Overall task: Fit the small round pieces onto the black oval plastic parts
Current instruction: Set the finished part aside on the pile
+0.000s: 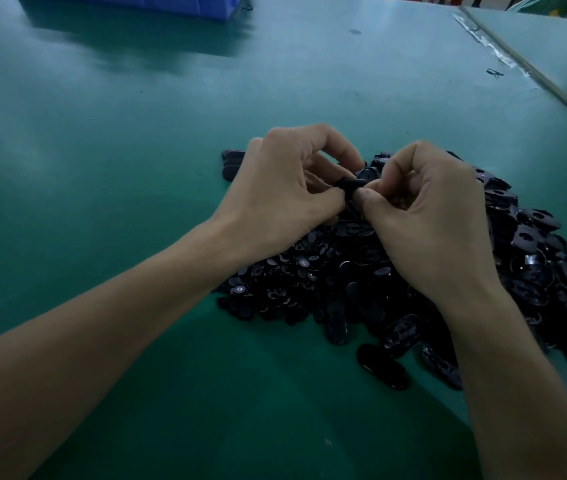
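Two hands are meeting at frame centre, above a heap of black parts. Left hand [285, 188] is pinching one end of a black oval part [353, 184] between thumb and fingers; right hand [424, 216] is pinching at the other end, thumb tip pressing against it. Whether a small round piece is sitting under the right fingertips: cannot tell, hidden and dark. Judging step: seating a round piece into the oval, mid-press. Next move is probably needing a firm squeeze, then setting the finished part aside. Oval part is looking glossy, dark, mostly covered by fingers. Spreading outward, the loose ovals [535, 251] are piling from 3 to 5 o'clock, the small round pieces [275, 278] from 6 to 7 o'clock under the left wrist. A few ovals [232, 164] are lying at 10 o'clock. Green table [119, 150] all round; blue bin [136, 1] at 11 o'clock, far edge.
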Tool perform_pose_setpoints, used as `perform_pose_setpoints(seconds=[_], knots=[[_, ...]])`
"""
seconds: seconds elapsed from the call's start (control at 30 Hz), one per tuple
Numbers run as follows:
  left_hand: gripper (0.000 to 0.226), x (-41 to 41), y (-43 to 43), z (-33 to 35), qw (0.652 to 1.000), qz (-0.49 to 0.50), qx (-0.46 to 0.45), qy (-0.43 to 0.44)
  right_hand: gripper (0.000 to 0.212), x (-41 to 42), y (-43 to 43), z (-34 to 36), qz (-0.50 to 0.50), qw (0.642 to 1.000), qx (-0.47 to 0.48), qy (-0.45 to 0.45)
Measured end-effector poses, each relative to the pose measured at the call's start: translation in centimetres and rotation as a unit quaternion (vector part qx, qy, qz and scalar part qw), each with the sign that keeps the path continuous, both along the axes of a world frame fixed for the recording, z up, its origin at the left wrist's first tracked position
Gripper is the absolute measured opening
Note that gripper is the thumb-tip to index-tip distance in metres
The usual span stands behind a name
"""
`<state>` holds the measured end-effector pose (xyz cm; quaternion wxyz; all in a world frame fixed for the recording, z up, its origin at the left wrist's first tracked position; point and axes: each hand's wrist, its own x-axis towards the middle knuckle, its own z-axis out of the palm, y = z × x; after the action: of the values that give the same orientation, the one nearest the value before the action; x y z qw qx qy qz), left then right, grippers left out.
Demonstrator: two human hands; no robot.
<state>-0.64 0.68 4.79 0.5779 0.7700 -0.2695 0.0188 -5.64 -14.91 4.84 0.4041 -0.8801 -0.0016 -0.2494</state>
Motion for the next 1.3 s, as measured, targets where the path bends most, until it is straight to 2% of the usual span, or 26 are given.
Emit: perform_pose_setpoints(seconds=[0.27,0.5,0.77,1.13,1.23,1.3], knots=[[0.027,0.4,0.2,-0.4,1.000,-0.024,0.004,0.009,0.028,0.0,-0.5,0.1,0.035,0.995,0.074,0.051],[0.026,0.7,0.2,-1.2,0.998,-0.061,0.013,0.017,0.031,-0.4,-1.0,0.1,0.057,0.994,0.050,0.075],[0.019,0.9,0.4,-1.1,0.998,-0.042,0.034,-0.023,0.014,-0.2,-0.3,-0.4,0.074,0.992,0.017,0.099],[0.014,0.8,0.6,-0.7,0.986,0.009,0.129,-0.105,0.025,-0.2,0.4,-0.7,0.037,0.995,0.041,0.084],[0.013,0.6,0.5,-0.8,0.981,0.027,0.141,-0.132,0.022,-0.1,0.6,-0.6,0.033,0.991,0.090,0.095],[0.014,0.5,0.5,-0.7,0.975,0.033,0.153,-0.159,0.024,-0.1,0.5,-0.5,0.046,0.980,0.158,0.114]])
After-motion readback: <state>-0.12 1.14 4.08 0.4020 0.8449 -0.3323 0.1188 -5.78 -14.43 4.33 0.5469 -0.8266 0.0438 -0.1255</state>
